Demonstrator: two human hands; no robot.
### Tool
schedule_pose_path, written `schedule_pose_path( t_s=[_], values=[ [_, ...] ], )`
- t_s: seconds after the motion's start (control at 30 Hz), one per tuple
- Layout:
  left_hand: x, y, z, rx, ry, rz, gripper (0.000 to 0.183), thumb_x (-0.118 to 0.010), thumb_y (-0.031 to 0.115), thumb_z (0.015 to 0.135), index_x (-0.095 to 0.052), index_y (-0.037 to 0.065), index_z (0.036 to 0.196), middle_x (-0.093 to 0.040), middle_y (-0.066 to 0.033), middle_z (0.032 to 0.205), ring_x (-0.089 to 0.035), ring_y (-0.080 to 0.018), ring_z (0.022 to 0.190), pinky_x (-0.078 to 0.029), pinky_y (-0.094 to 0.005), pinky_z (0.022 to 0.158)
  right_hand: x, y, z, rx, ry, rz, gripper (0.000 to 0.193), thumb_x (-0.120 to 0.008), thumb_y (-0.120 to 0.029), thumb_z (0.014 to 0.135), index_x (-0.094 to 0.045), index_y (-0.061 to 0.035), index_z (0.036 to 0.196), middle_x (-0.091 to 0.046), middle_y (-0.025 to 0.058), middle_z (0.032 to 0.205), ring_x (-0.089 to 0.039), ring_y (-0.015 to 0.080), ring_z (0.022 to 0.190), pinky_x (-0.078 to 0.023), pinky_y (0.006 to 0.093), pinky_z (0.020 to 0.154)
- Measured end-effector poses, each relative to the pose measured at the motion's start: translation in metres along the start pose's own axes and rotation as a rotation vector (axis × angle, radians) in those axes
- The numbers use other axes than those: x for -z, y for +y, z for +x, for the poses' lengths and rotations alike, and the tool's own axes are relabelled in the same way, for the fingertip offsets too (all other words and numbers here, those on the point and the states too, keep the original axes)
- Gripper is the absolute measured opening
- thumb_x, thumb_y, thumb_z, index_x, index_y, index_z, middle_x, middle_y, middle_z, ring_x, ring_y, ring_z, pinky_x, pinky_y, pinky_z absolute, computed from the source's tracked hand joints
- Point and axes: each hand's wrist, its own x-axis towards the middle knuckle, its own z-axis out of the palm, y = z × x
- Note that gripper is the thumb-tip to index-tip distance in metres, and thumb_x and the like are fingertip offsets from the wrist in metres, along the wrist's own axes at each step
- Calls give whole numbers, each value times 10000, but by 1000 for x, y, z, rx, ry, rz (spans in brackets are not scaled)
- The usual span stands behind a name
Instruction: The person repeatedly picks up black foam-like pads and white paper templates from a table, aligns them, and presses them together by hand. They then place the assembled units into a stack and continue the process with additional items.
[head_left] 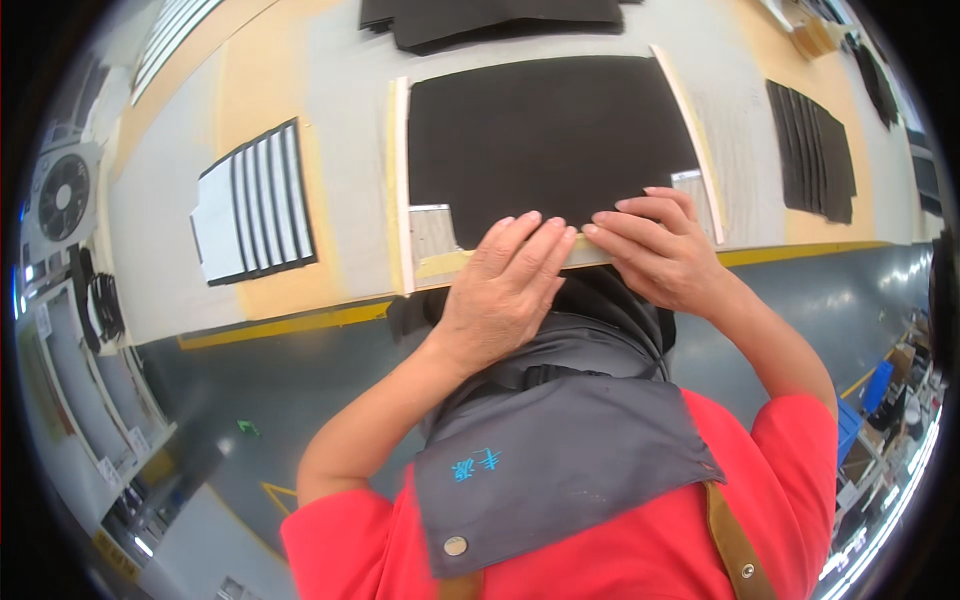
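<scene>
Between pale strips (403, 180), both hands (500, 290) (668, 250) touch a flat, notched, matte-black sheet (545, 140).

Boxy fan (65, 200) humming-looking distance off at about half past nine, black-and-white striped panel (255, 205) lying on the bench (345, 160) at 10, dark layered pieces (812, 150) at 2. Blue bins (849, 428) around 4, plus some random green scrap (248, 428) on the grey floor (330, 385), 8 o'clock.
</scene>
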Motion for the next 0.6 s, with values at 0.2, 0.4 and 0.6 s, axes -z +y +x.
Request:
schedule_pose_path(
  t_s=[0.2,0.4,0.6],
  values=[
    [-4,-2,-3,-13,27,38,566,-757,111,876,-655,44,1428,-591,-84,1464,-542,-296,1372,-490,-444,1157,0,-1,1,0,-9,-3,483,-804,-111,822,-737,-130,1300,-687,-18,1308,-616,215,1168,-450,447,1093],
    [-4,-2,-2,-11,19,0,556,-741,101,891,-638,38,1434,-588,-111,1458,-546,-320,1374,-477,-458,1174,4,-2,0,-17,-23,29,501,-801,-116,827,-722,-135,1321,-675,-12,1336,-611,221,1187,-447,456,1106],
    [1,-3,0,76,69,-141,495,-709,13,936,-632,6,1425,-598,-136,1400,-579,-341,1348,-530,-451,1116,-1,2,-4,-47,-31,73,570,-811,-155,834,-683,-163,1389,-637,-7,1369,-597,213,1213,-443,464,1118]
  ],
)
